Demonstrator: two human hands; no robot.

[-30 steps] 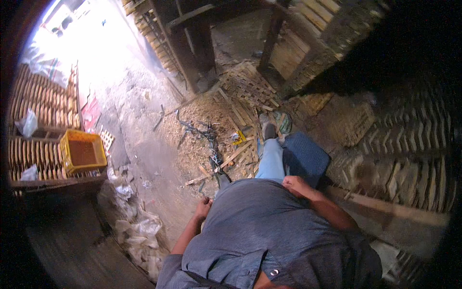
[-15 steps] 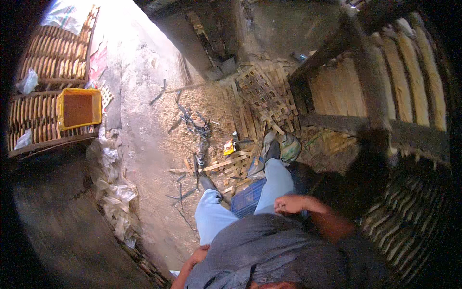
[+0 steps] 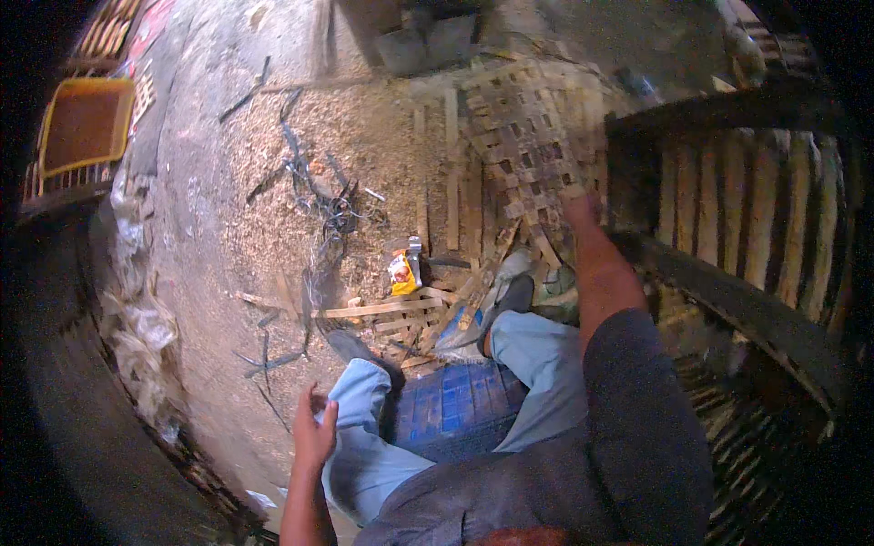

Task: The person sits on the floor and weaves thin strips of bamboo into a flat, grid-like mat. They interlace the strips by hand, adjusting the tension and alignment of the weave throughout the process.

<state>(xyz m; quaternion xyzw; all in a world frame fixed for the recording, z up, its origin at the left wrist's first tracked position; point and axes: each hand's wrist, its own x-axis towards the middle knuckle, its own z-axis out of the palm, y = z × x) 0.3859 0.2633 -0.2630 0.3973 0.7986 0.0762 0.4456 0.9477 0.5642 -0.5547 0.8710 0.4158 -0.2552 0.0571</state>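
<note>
Lattice (image 3: 526,156), a flat panel woven from pale-brown wooden strips with square gaps, lies at one o'clock on my feed. At two o'clock I find the right hand (image 3: 581,211) at its lower right edge, arm stretched out; blur hides the fingers, so from here I can't tell how far they are open, or whether they grip a strip or only hang over it. At seven o'clock I have the left hand (image 3: 316,437), half open, fingers loosely curled and thumb standing apart, with nothing that I can see in it; it is just beside the left knee of the light-blue jeans (image 3: 366,464). Between the jeans legs, at six o'clock, I see a blue ribbed plastic crate (image 3: 455,393). Near the centre of my view lies a small yellow packet (image 3: 401,275), with loose thin wooden slats (image 3: 382,310) just below it. Toward ten o'clock a tangle of black strips (image 3: 332,205) sits on pale wood chips (image 3: 255,182). Farther out that way I pick up a yellow rectangular plastic crate (image 3: 84,167), and nearer nine, crumpled translucent plastic sheeting (image 3: 146,328).
</note>
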